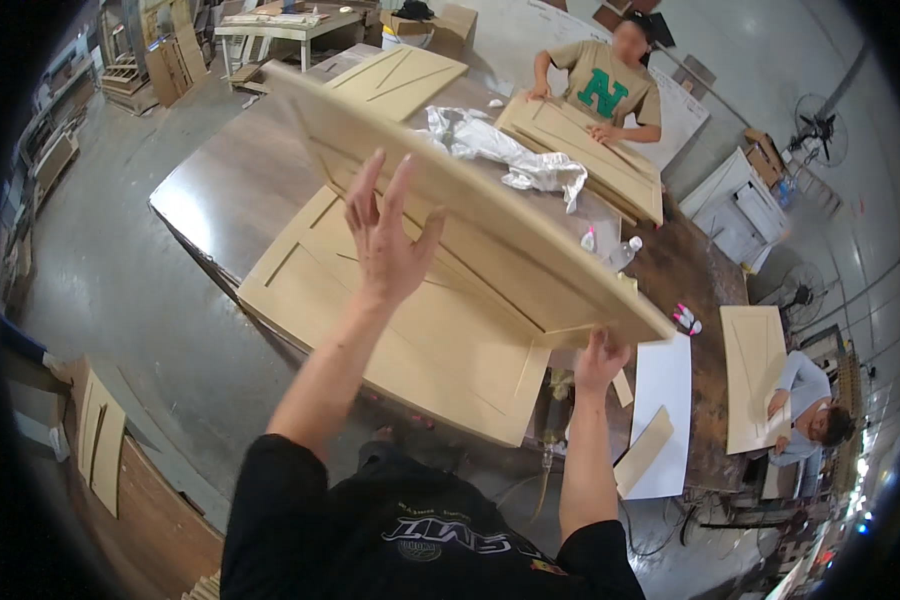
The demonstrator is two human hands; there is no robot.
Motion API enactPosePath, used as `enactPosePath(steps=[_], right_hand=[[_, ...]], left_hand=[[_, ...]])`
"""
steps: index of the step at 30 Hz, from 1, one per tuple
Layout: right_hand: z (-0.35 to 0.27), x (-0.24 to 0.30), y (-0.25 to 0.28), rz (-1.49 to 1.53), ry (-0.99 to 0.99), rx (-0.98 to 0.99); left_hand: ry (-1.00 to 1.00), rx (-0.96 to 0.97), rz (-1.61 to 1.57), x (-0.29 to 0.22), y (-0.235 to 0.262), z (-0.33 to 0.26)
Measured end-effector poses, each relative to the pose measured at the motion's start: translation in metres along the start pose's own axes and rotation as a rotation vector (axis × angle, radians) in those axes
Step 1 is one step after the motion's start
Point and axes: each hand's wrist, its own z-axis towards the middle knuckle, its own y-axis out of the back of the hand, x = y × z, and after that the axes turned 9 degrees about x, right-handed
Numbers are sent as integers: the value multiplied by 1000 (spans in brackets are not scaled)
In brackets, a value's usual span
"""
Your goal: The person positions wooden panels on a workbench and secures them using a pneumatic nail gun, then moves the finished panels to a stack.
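A beige wooden door panel (510,262) stands tilted on its edge above a second beige panel (450,345), which lies flat on the table with grooves in its face. My left hand (385,240) is raised in front of the tilted panel, fingers spread; whether the fingertips touch it I cannot tell. Near its right-hand corner, my right hand (600,360) grips the lower part of the tilted panel, thumb and fingers bent around the edge. The far side of that panel is hidden.
Crumpled white plastic (515,155), a clear bottle (625,252) and a white sheet (670,420) lie on the table (210,215). Across it, a person (610,90) handles a stack of panels (580,150). Another person (810,400) leans over a panel (755,370) at right.
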Motion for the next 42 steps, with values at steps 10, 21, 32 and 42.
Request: enactPosePath(steps=[10,21,32,42], right_hand=[[39,78,-60,56,-64,-103],[-35,6,76,-454,-624,302],[-121,48,-120,455,-500,1305],[-397,262,-270,455,-112,1793]], left_hand=[[1628,390,-1242,90,-64,-183],[1362,472,-1034,-41,151,-260],[1477,-407,-736,-267,407,-458],[1023,-1536,-371,-386,560,-568]])
